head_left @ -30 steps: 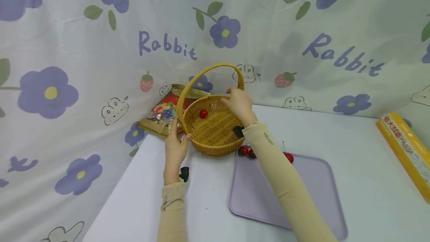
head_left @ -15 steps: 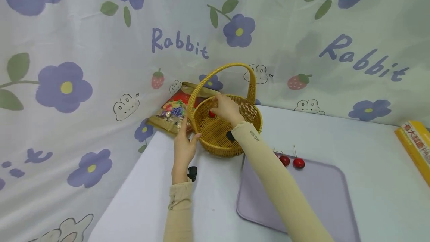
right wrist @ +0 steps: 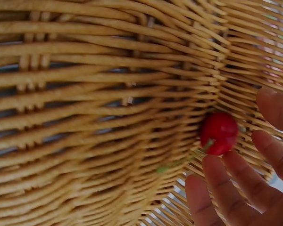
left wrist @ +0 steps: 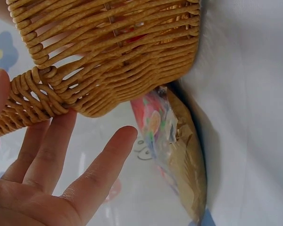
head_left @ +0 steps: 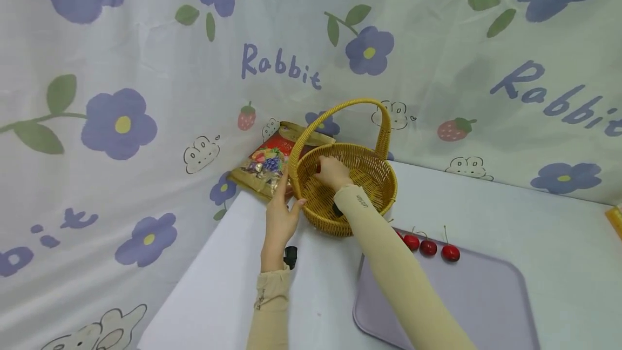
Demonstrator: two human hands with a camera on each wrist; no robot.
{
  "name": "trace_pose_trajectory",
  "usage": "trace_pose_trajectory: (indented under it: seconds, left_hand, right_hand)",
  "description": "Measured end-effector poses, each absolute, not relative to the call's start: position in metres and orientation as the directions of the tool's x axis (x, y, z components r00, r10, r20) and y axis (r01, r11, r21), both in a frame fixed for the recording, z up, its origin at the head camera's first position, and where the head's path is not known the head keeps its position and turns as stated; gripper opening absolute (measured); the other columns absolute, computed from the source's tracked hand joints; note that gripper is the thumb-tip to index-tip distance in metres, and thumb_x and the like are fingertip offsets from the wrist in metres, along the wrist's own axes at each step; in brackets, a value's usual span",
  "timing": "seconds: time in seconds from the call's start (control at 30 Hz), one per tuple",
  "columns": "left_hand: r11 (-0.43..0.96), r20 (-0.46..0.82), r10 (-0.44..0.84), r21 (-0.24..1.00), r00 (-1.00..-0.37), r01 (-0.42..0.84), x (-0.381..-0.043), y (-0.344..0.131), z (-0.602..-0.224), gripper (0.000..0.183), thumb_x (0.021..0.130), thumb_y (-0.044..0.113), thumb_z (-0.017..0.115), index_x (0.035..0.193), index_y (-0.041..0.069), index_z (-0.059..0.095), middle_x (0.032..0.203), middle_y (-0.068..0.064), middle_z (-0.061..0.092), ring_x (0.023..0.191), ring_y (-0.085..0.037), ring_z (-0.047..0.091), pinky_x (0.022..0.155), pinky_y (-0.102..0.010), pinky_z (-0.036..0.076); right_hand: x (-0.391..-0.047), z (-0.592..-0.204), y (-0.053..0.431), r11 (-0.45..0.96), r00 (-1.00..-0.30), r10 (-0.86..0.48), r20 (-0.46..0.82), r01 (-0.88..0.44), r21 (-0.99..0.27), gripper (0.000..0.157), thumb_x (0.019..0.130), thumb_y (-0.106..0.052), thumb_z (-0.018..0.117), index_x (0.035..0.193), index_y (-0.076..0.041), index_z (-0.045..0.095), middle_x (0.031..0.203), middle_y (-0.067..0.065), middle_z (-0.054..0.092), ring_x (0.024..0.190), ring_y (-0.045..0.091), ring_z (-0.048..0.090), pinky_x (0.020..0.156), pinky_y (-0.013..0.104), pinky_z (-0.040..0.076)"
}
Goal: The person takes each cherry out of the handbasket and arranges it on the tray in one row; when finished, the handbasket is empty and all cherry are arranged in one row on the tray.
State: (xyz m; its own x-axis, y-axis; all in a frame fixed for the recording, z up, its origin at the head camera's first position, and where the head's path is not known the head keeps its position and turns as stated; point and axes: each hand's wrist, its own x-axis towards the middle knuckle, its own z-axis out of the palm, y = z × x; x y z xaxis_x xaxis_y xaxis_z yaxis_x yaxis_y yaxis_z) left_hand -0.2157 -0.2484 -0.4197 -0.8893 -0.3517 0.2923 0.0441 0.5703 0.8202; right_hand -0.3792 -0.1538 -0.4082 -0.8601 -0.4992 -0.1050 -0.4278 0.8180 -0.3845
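Note:
A woven wicker basket (head_left: 350, 227) with a tall arched handle stands at the back of the table. My left hand (head_left: 282, 223) holds its near left side at the foot of the handle, thumb and fingers on opposite sides; the forefinger (left wrist: 101, 172) points away from the weave. Inside the basket, my right hand (head_left: 332, 173) reaches down to a red cherry (right wrist: 219, 133) with a green stem. The right fingertips (right wrist: 212, 165) are spread around the cherry at its edge, and a gap shows between it and the thumb.
Several red cherries (head_left: 428, 248) with stems lie along the far edge of a lilac tray (head_left: 447, 296) on the right. A fruit-printed snack bag (head_left: 264, 163) leans behind the basket. A yellow box (head_left: 616, 219) is cut off at the right edge; a patterned curtain (head_left: 418, 69) hangs behind.
My right hand has moved left from the basket's far right rim and down inside to the cherry. The left hand stays at the handle's foot. The head view has turned right-to-left, shifting everything rightward.

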Motion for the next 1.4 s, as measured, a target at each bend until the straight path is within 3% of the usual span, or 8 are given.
trace_pose_trajectory:
  seconds: [0.2,0.37,0.6,0.87,1.03,1.27,1.4]
  left_hand:
    - [0.550,0.275,-0.365,0.834,-0.889,0.032,-0.217,-0.248,-0.418,0.084,0.088,0.012,0.068,0.155,0.030,0.021,0.129,-0.018,0.059,0.123,-0.034,0.057,0.104,-0.045,0.048]
    - [0.549,0.272,-0.368,0.836,-0.889,0.028,-0.216,-0.248,-0.419,0.085,0.088,0.012,0.069,0.155,0.032,0.020,0.130,-0.018,0.060,0.123,-0.033,0.058,0.104,-0.044,0.048]
    - [0.554,0.291,-0.360,0.831,-0.886,0.048,-0.217,-0.243,-0.419,0.084,0.088,0.012,0.069,0.155,0.030,0.022,0.127,-0.018,0.061,0.122,-0.032,0.058,0.105,-0.042,0.047]
    - [0.559,0.287,-0.361,0.828,-0.887,0.040,-0.216,-0.247,-0.419,0.083,0.089,0.012,0.068,0.155,0.029,0.022,0.128,-0.020,0.060,0.121,-0.035,0.059,0.103,-0.046,0.048]
    - [0.560,0.276,-0.357,0.828,-0.892,0.032,-0.217,-0.247,-0.419,0.083,0.089,0.015,0.067,0.155,0.033,0.020,0.128,-0.020,0.060,0.121,-0.036,0.059,0.103,-0.047,0.048]
    - [0.552,0.246,-0.354,0.834,-0.902,0.010,-0.216,-0.246,-0.417,0.084,0.091,0.014,0.067,0.155,0.036,0.017,0.131,-0.019,0.058,0.123,-0.037,0.057,0.103,-0.051,0.047]
    - [0.557,0.252,-0.347,0.830,-0.903,0.017,-0.215,-0.248,-0.416,0.083,0.091,0.015,0.066,0.156,0.031,0.017,0.131,-0.020,0.057,0.123,-0.039,0.057,0.101,-0.055,0.047]
  right_hand:
    - [-0.382,-0.415,-0.160,0.828,-0.856,-0.505,-0.112,-0.444,-0.342,0.041,0.096,-0.028,0.061,0.133,-0.009,0.056,0.133,0.014,0.056,0.118,0.030,0.058,0.096,0.047,0.052]
    - [-0.383,-0.418,-0.165,0.825,-0.852,-0.513,-0.106,-0.455,-0.336,0.025,0.096,-0.023,0.062,0.115,-0.008,0.065,0.115,0.012,0.065,0.102,0.028,0.065,0.085,0.044,0.057]
    - [-0.383,-0.420,-0.161,0.827,-0.846,-0.524,-0.102,-0.476,-0.297,0.010,0.096,-0.015,0.059,0.095,-0.008,0.066,0.093,0.012,0.070,0.082,0.027,0.069,0.071,0.039,0.057]
    - [-0.379,-0.408,-0.157,0.807,-0.835,-0.539,-0.106,-0.477,-0.349,0.022,0.093,-0.018,0.066,0.113,-0.012,0.069,0.106,0.006,0.071,0.092,0.025,0.069,0.084,0.045,0.056]
    - [-0.374,-0.392,-0.150,0.760,-0.815,-0.573,-0.089,-0.487,-0.431,0.022,0.091,-0.013,0.067,0.112,-0.005,0.066,0.105,0.008,0.068,0.094,0.023,0.065,0.081,0.035,0.055]
    - [-0.366,-0.372,-0.135,0.726,-0.805,-0.590,-0.056,-0.499,-0.473,0.025,0.092,-0.013,0.066,0.114,-0.004,0.060,0.106,0.009,0.060,0.094,0.022,0.058,0.080,0.034,0.051]
    - [-0.362,-0.362,-0.125,0.711,-0.802,-0.597,-0.013,-0.521,-0.473,0.024,0.092,-0.015,0.066,0.114,-0.006,0.061,0.106,0.008,0.062,0.091,0.021,0.058,0.079,0.035,0.050]
